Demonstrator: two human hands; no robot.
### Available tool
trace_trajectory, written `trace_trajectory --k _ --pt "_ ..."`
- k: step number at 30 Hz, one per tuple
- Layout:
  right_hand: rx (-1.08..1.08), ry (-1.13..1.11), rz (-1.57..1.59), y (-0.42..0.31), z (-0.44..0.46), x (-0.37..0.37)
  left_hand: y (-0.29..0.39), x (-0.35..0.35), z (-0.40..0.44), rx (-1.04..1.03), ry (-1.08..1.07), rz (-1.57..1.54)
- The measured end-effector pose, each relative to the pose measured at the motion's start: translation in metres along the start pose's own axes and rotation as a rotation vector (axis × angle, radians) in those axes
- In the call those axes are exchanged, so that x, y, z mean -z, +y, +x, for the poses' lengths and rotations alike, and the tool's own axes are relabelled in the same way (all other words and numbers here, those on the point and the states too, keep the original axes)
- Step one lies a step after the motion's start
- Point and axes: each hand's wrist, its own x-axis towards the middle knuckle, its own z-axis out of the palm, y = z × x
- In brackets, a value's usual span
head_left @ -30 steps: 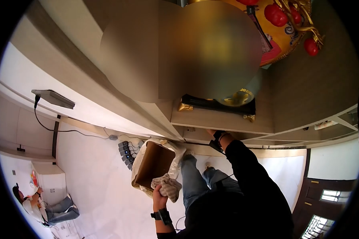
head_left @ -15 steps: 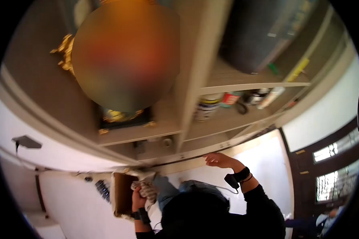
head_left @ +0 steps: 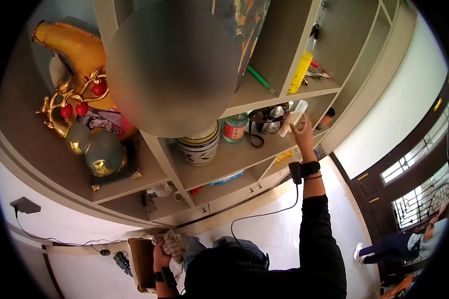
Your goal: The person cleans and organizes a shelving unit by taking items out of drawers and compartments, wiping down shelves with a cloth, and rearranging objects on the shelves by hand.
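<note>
My right hand reaches into a middle shelf compartment, its thumb and fingers closed round a whitish, translucent container. A white cylinder lies just behind it. Left of this hand are a silvery metal object with a dark strap, a clear jar with a red label and a patterned ceramic pot. Low on the left, my left hand is closed on a crumpled, checked cloth, beside an open cardboard box.
The shelf unit fills the upper view; its upper left compartment holds gourd-shaped ornaments. Above my right hand are a green pen and a yellow object. A cable runs from my right wrist. Another person stands by the dark door at right.
My right hand has moved up from below the shelf to the container in the middle compartment. My view has turned rightward. My left hand stays on the cloth by the box.
</note>
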Motion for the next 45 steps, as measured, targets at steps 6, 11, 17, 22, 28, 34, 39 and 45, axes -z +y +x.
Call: trace_trajectory --k 6,11,17,22,28,34,39,45 --pt "0.236 0.118 -0.393 -0.007 0.021 -0.014 -0.004 0.019 -0.020 -0.155 0.027 0.165" --pt "0.377 0.095 -0.356 0.001 0.017 -0.011 0.005 0.009 -0.040 0.031 0.099 -0.462" --pt "0.308 -0.029 0.049 0.033 0.014 -0.012 0.002 -0.016 -0.038 -0.008 0.124 -0.416" --pt "0.193 0.027 0.208 -0.039 -0.050 0.025 0.003 -0.007 -0.041 -0.036 0.184 -0.369" --pt "0.187 -0.714 0.380 -0.088 -0.174 0.001 -0.019 0.017 -0.047 -0.065 0.222 -0.449" --pt "0.200 -1.379 0.668 -0.156 -0.273 -0.144 -0.034 0.046 -0.064 -0.088 0.274 -0.523" --pt "0.289 -1.167 0.541 -0.172 -0.338 -0.284 -0.033 0.062 -0.088 -0.220 0.395 -0.287" --pt "0.246 -0.980 0.045 -0.196 -0.354 -0.346 -0.035 0.093 -0.107 -0.241 0.497 -0.503"
